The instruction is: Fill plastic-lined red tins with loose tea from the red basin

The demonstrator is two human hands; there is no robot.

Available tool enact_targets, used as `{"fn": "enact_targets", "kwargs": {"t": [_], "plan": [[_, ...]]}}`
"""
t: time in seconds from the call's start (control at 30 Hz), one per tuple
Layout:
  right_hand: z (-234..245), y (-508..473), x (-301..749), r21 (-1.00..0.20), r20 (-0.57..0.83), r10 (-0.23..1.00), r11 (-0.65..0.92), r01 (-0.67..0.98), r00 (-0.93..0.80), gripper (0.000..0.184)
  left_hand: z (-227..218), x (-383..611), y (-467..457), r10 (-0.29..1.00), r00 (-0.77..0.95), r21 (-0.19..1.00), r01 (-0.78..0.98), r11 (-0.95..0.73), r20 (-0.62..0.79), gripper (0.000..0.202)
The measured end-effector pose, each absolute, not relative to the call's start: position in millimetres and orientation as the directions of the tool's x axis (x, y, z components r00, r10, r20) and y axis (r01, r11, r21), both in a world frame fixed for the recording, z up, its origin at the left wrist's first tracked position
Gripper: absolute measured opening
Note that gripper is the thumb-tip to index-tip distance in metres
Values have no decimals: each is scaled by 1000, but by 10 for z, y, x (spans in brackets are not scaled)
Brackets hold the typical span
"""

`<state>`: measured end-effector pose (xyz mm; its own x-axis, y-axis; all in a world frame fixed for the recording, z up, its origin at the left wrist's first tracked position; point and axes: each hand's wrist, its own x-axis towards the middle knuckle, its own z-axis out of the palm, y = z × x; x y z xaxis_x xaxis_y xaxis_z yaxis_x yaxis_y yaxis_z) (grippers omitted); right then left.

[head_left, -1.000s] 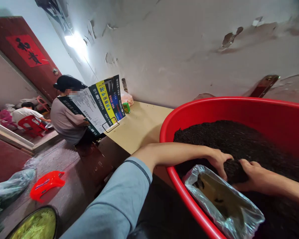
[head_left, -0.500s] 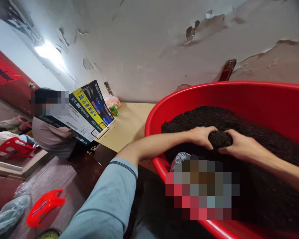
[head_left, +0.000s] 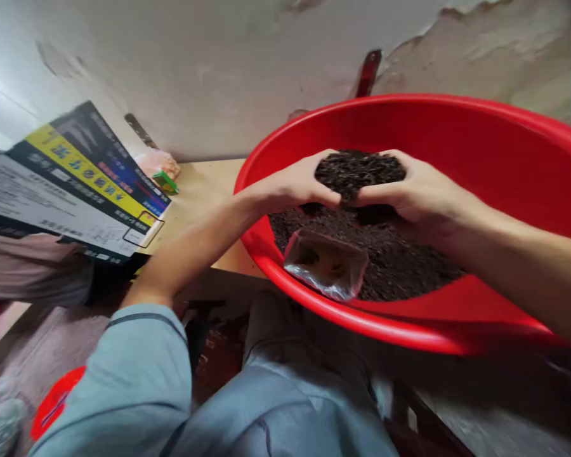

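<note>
A big red basin [head_left: 409, 120] holds a mass of dark loose tea leaves [head_left: 390, 266]. My left hand [head_left: 297, 187] and my right hand [head_left: 421, 193] are cupped together above it, both closed round one heap of the leaves [head_left: 359, 171]. Just below the hands a small open foil bag [head_left: 326, 263] leans on the basin's near rim with its mouth up. My grey-blue sleeve [head_left: 124, 387] and trousers fill the bottom.
The basin rests on a beige tabletop [head_left: 200, 190] against a peeling wall. A printed cardboard box [head_left: 71, 184] and a small green box [head_left: 164, 183] sit at the left. A red plastic object [head_left: 52, 403] lies on the floor.
Both hands rose out of the leaves with a scooped heap. The view tilted down and right, so the seated person at the left left the picture.
</note>
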<state>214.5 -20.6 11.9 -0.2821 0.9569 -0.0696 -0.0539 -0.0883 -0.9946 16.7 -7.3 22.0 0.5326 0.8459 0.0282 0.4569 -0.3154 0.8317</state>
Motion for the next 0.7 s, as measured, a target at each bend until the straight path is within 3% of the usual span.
{"fn": "enact_targets", "kwargs": {"t": [0.1,0.17,0.27,0.37,0.53,0.7], "plan": [[61,-532,2018,-978,-143,948,-180,-108,-284,59,133,49,-361,880,476,915,353,-197,5,74],[-67,-667,1993,-983,-128,950,-160,-95,-285,56,32,-3,-526,899,437,926,346,-150,-18,75],[-254,-770,2013,-999,-35,964,-35,4,-262,55,-115,-38,-703,913,406,897,393,-200,25,79],[-333,-770,2055,-963,111,947,178,203,-301,53,-204,-22,-793,886,459,817,482,-318,74,75],[-338,-511,2134,-711,291,808,541,450,-513,47,-220,66,-672,867,476,605,650,-459,146,49],[-374,-187,2214,-498,304,660,725,475,-687,40,-130,123,-374,844,518,510,694,-509,137,43]]}}
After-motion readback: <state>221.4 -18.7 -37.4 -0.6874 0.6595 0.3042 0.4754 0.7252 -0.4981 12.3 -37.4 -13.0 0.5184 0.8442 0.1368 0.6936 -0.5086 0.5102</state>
